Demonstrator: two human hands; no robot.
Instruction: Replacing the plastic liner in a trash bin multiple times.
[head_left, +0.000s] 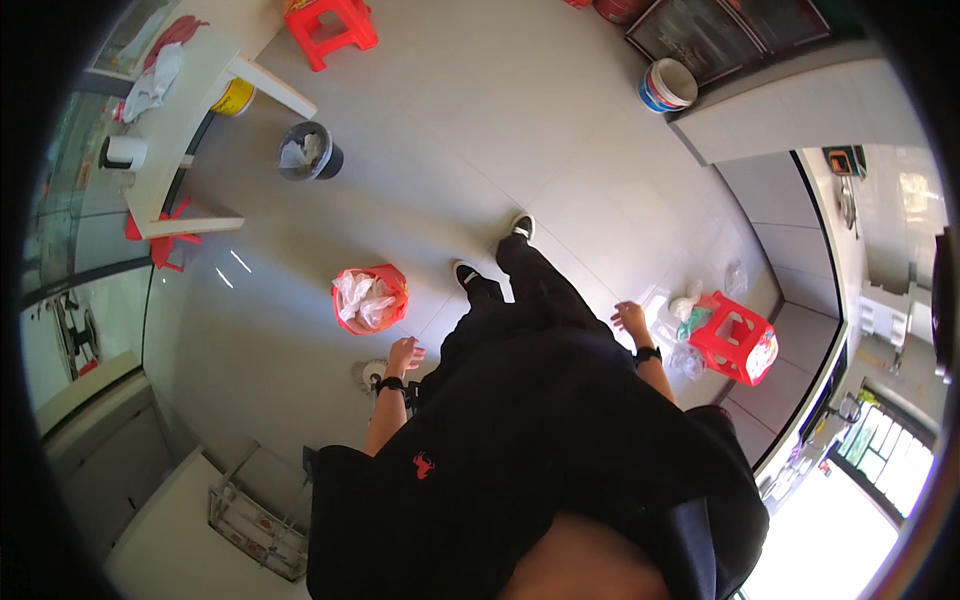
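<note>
My left hand hangs at my side, empty, with its fingers loosely apart. Nearest to it on the floor stands a red container filled with crumpled, translucent plastic bags. On my other side, my right hand is also empty, its fingers spread. To the right of that hand is a red plastic stool, with a green plastic bag and clear bags beside it. Both wrists wear dark bands. Neither hand touches any object.
A lined dark bin stands ahead on the left, near a white table. A red stool is farther off. At the far right, a white-and-blue bucket stands by a ledge. A tiled counter runs along the right.
</note>
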